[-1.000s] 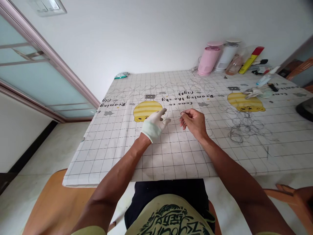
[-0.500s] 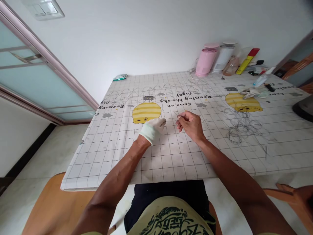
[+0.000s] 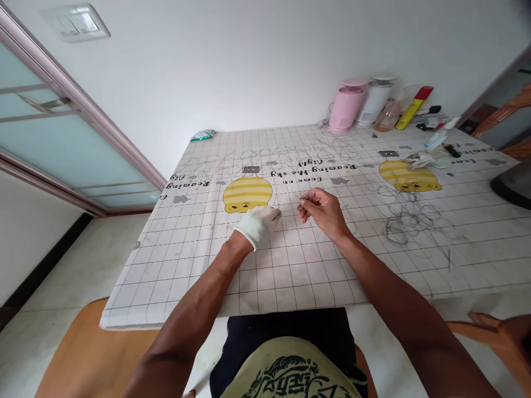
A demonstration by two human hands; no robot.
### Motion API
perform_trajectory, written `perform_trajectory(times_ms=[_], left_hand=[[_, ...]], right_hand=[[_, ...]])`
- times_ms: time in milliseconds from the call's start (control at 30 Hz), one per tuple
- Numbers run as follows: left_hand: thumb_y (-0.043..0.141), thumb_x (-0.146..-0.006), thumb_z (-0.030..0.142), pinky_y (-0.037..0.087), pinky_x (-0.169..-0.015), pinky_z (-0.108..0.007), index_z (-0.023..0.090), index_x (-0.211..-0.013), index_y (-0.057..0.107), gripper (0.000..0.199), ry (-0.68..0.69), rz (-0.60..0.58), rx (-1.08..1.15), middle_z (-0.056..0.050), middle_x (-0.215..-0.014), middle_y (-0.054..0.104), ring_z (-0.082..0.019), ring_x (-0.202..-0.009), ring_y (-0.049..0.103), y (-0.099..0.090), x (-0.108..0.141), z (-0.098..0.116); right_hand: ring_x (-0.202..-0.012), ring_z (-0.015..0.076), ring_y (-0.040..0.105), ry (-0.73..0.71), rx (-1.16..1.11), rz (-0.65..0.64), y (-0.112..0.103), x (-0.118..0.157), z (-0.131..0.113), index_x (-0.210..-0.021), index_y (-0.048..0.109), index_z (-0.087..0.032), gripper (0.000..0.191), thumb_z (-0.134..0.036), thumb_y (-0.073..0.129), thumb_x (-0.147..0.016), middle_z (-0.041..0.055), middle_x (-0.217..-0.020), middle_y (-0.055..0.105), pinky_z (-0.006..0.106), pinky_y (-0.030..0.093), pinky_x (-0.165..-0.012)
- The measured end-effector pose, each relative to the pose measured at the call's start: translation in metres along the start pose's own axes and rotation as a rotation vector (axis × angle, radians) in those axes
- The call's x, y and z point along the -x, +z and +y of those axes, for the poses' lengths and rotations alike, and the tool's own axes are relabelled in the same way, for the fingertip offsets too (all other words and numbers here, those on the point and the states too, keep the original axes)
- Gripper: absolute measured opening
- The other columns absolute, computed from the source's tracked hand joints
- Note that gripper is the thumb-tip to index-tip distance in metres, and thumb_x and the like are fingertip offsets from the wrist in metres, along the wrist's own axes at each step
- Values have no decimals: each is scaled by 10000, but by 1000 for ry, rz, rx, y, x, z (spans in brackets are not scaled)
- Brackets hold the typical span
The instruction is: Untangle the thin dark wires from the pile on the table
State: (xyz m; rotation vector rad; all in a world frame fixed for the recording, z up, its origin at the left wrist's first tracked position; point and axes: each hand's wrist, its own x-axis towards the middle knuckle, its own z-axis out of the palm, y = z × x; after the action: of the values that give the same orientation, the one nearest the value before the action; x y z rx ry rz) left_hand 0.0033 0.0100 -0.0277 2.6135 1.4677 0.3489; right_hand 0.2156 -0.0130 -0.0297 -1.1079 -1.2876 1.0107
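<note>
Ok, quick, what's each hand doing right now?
Left hand: gloved, fingers curled, can't tell if it's holding anything.
Right hand: bare, pinched shut on a thin strand.

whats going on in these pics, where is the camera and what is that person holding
All three pictures come from one camera worn on a person's head, looking down at their hands. There is no machine here. The left hand wears a white glove; the right hand is bare and pinches a thin strand, too fine to identify. Below them lies a grid-printed tablecloth with yellow striped bears, and a tangle of dark thread sits to the right.
</note>
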Motion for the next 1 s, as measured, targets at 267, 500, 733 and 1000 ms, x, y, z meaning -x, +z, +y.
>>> perform_trajectory(times_ms=[267,500,733,1000], left_hand=[[443,-997,204,286,-629,-359,231,-765,684,336,23,-7,-30,-66,-727,653,-230,-670,544,6,2,-3],[427,-1029,255,297,-603,-354,227,-821,698,343,56,-29,-129,-74,-807,700,-227,-683,583,8,-4,-10],[413,-1006,216,296,-598,-346,209,-822,684,327,107,-79,-149,-70,-805,681,-223,-696,563,8,1,-7],[394,-1028,229,347,-614,-342,214,-846,719,373,60,-74,-154,-74,-776,676,-220,-680,575,2,2,-2]], right_hand=[[-594,174,687,74,-36,-113,-10,-3,-2,-848,654,-199,198,-353,778,-850,50,-762,733,297,585,-487],[-622,177,703,17,-13,-172,-15,-4,-5,-875,673,-193,262,-426,793,-867,59,-798,746,305,603,-519],[-600,185,703,6,38,-177,-18,-5,-1,-844,661,-205,221,-395,770,-877,52,-751,740,308,600,-505],[-619,187,704,7,48,-169,-17,-2,-7,-852,660,-203,215,-389,760,-889,56,-767,741,317,611,-527]])
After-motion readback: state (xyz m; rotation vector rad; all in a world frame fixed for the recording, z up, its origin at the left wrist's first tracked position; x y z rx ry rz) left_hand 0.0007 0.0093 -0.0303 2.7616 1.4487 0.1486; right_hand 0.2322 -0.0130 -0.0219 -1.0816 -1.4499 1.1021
